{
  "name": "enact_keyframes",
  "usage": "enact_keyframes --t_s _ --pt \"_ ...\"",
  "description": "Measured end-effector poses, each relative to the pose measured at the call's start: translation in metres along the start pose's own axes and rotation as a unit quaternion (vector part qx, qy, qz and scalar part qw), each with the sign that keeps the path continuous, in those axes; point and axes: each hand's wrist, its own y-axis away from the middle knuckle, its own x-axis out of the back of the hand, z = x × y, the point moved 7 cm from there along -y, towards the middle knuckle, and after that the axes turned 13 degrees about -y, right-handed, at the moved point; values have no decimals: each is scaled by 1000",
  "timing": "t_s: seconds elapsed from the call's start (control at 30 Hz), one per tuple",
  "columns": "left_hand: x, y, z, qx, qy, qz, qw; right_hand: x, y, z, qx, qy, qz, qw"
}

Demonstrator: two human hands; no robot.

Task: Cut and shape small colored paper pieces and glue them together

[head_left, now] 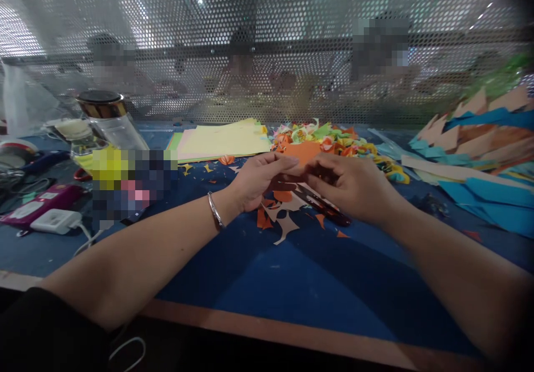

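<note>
An orange piece of paper (pixel 303 152) stands upright between my two hands above the middle of the table. My left hand (pixel 259 178), with a silver bangle at its wrist, is closed on the paper's left side with thumb and fingers. From the right, my right hand (pixel 354 186) is curled with its fingertips at the paper's other edge. Its lower part is hidden behind the fingers. Under the hands lies a slim tool with dark reddish handles (pixel 334 212), which looks like scissors. Pale and orange paper scraps (pixel 287 226) are scattered beside it.
Behind the hands are a stack of coloured paper (pixel 221 141) and a heap of paper cuttings (pixel 329 133). Folded blue and peach paper pieces (pixel 496 194) are at right. A glass bottle (pixel 114 124) and white charger (pixel 56 221) stand left. A perforated metal screen (pixel 267 94) closes the back.
</note>
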Motion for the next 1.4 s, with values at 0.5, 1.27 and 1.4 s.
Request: enact_keyframes --t_s 0.5,1.27,1.4 --pt "-2 1 -3 -19 20 17 999 -4 -1 15 -37 -63 12 997" --pt "-1 3 3 -83 -26 57 995 -2 0 22 -58 -88 40 994" --pt "-1 1 3 -104 -68 49 991 -2 -1 22 -42 -97 30 994"
